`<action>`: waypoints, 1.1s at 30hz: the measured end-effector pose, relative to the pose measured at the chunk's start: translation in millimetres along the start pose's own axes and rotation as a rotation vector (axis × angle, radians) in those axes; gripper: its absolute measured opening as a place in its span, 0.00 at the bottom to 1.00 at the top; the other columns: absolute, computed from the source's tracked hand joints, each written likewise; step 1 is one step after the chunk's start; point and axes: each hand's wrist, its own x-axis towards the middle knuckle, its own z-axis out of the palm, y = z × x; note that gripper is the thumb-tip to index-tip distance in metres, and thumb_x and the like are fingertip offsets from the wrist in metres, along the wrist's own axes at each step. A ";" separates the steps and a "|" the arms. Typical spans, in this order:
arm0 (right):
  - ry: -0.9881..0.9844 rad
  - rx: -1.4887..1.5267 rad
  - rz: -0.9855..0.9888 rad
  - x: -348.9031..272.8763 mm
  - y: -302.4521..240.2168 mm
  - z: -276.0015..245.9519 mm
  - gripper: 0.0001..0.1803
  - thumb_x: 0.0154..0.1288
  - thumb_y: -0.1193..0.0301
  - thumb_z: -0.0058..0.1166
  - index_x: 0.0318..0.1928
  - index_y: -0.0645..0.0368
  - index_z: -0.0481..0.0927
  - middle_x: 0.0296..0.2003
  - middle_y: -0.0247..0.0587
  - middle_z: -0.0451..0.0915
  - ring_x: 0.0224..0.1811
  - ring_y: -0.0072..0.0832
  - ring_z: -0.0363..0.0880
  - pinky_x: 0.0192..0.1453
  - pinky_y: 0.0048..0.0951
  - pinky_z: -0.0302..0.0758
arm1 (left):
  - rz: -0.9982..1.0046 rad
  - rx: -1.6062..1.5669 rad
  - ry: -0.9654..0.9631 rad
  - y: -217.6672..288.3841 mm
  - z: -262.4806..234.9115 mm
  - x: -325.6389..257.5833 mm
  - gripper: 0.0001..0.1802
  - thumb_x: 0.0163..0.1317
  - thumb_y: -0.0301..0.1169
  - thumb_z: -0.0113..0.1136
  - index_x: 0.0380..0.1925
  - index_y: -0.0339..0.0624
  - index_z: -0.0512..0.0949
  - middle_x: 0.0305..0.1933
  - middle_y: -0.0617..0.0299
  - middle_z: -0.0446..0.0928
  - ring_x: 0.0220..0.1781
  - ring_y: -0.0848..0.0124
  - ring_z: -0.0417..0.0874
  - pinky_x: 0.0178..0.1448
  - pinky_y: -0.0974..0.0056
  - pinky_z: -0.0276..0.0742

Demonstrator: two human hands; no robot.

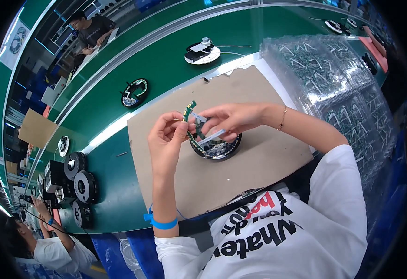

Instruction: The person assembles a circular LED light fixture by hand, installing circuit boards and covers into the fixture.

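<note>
My left hand (167,132) pinches a curved green circuit board (189,110) between thumb and fingers, its upper end standing up above the hand. My right hand (228,118) is closed around white flat cable (211,137); a second white strip shows by its fingertips, and how far each is gripped is partly hidden. Beneath both hands, a round black housing (217,151) with electronics inside rests on a brown cardboard sheet (203,181). The right hand covers much of its upper part. A blue wrist strap (163,224) is on my left arm.
Clear plastic trays (315,60) of small parts lie at the right. Beyond the cardboard sit another round black housing (134,92) and a white-and-black round unit (202,53). Black round units (86,186) stand at the left. Co-workers (92,30) are at the far left and lower left.
</note>
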 end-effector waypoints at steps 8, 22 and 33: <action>0.088 -0.165 0.131 -18.6 -2.6 -10.2 0.13 0.62 0.73 0.50 0.46 0.64 0.72 0.40 0.43 0.78 0.15 0.09 0.54 0.18 0.14 0.54 | 0.019 0.017 -0.101 -7.7 -2.3 -0.7 0.09 0.60 0.28 0.58 0.38 0.37 0.72 0.32 0.60 0.79 0.36 0.74 0.80 0.37 0.73 0.76; 0.575 -0.479 0.082 -24.0 -8.8 -50.3 0.08 0.60 0.69 0.56 0.35 0.62 0.81 0.21 0.26 0.72 0.20 0.14 0.59 0.23 0.19 0.57 | -0.351 0.175 0.124 -63.7 -20.6 18.7 0.09 0.59 0.33 0.59 0.37 0.40 0.78 0.32 0.70 0.76 0.33 0.84 0.75 0.33 0.76 0.72; 0.507 -0.659 0.042 -14.2 15.7 -78.6 0.05 0.56 0.77 0.54 0.34 0.63 0.78 0.23 0.31 0.77 0.25 0.17 0.75 0.24 0.22 0.72 | -0.329 0.261 0.079 -90.0 -11.6 18.5 0.08 0.57 0.23 0.58 0.37 0.35 0.78 0.25 0.67 0.76 0.26 0.83 0.74 0.29 0.77 0.72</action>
